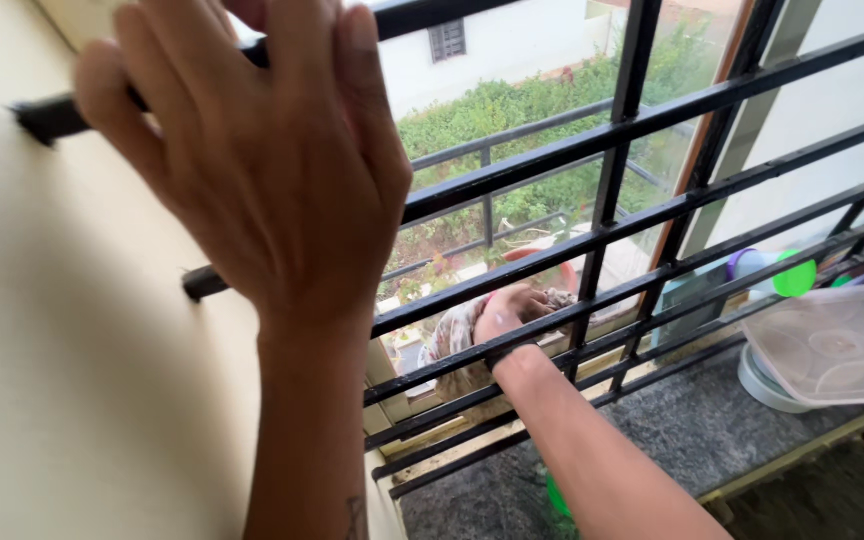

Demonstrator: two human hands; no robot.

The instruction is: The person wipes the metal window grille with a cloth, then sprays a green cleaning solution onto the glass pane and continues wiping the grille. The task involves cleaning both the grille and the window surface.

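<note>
- Spanning the whole opening, the black window grille of crossed metal bars runs from the cream wall at the left to the far right edge.
- Beneath it lies a grey speckled stone sill.
- Up close, the left hand is spread flat with fingers loose against the upper bars beside the wall, resting there rather than clenched.
- Lower down, the right hand reaches through the bars and is closed around a crumpled patterned cloth, which sits on the outer side of the grille against the window frame.
- At the right, on the sill, a clear plastic lidded box with round moulded wells rests on top of a pale round tub; what either holds cannot be told.
- Behind them stands a purple container with a green round lid beside it.
- A small green object shows just under the right forearm, mostly hidden.
</note>
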